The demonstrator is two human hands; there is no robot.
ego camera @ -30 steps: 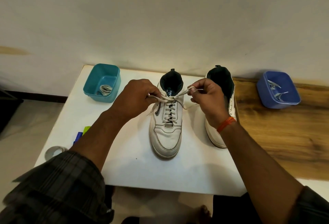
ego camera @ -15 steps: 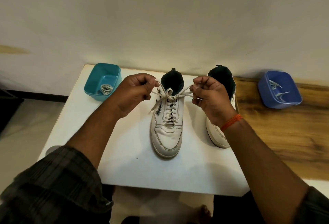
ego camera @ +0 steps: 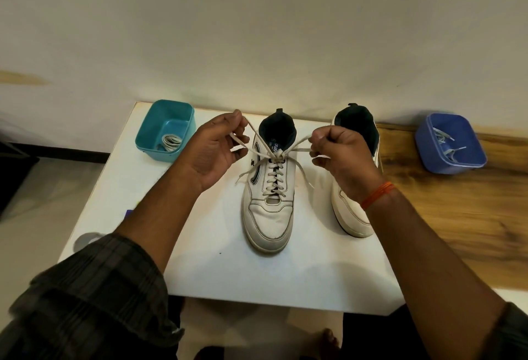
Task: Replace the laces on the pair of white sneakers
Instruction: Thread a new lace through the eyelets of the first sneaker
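I'm seeing both hands, left (ego camera: 213, 149) and right (ego camera: 341, 153), pinching lace (ego camera: 274, 171) ends above the laced shoe (ego camera: 270, 202); second shoe (ego camera: 355, 211) sitting right, teal tub (ego camera: 148, 131) left, blue tub (ego camera: 428, 148) far right.

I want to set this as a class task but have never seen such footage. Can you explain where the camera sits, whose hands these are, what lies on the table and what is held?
The camera is worn on a person's head, looking down. The left hand and right hand each pinch a loop of the lace on the left sneaker, tying it. The right sneaker stands beside it on the white table. A teal tub and a blue tub hold laces.
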